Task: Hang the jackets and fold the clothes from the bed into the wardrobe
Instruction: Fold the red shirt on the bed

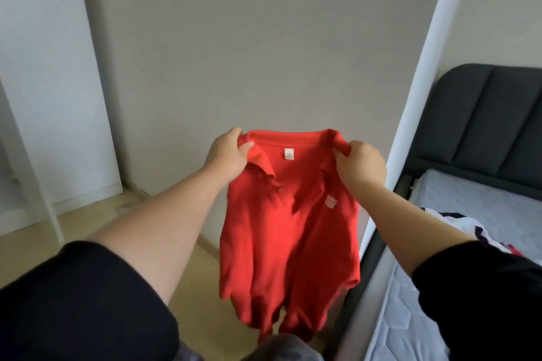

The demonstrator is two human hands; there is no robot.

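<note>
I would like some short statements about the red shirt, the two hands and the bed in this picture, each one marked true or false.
1. Both hands hold the red polo shirt up by its shoulders. True: the left hand and the right hand each grip one.
2. The shirt lies flat on the mattress. False: it hangs in the air, over the floor.
3. A white label shows inside the collar. True.
4. The grey quilted mattress is on the person's left. False: it is on the right.
5. The padded headboard is white. False: it is dark grey.
</note>
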